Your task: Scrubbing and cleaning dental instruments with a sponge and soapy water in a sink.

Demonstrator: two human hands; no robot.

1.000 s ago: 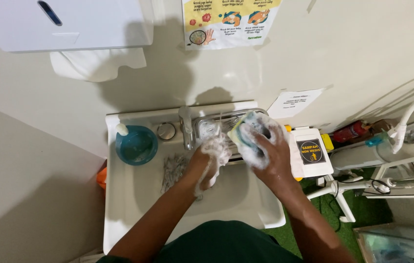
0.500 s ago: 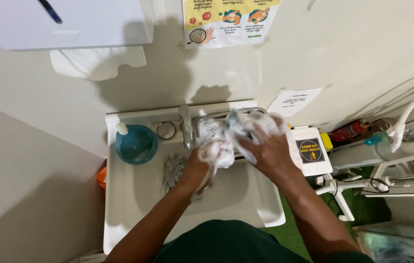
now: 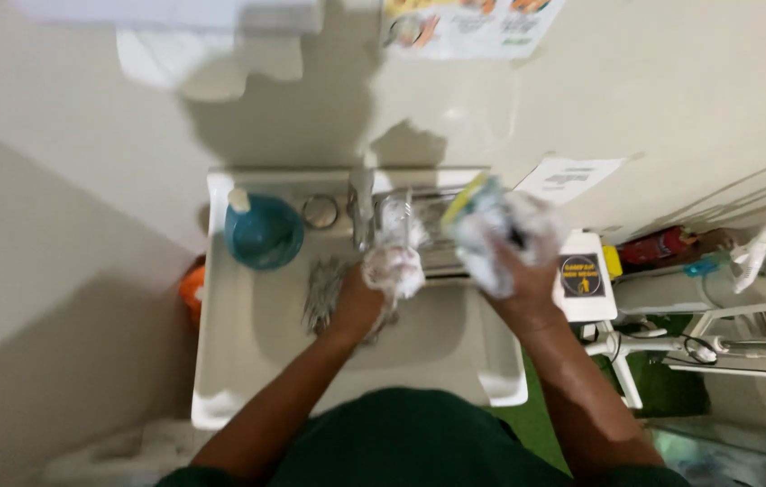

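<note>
Left hand [image 3: 381,275], lathered in foam, fingers curled shut around a clear glass [image 3: 398,221] just below the tap [image 3: 361,194], over the sink [image 3: 220,361] basin. Right hand [image 3: 513,257], fingers clamped on a soapy sponge [image 3: 477,216] near the sink's back right corner. Teal soap bottle [image 3: 262,232] at the back left corner.

Glossy smooth white ceramic-looking rectangular sink [image 3: 229,361]; shiny metal tap [image 3: 362,203]; glossy teal plastic soap bottle [image 3: 263,233]; foamy yellow-edged sponge [image 3: 482,225].
</note>
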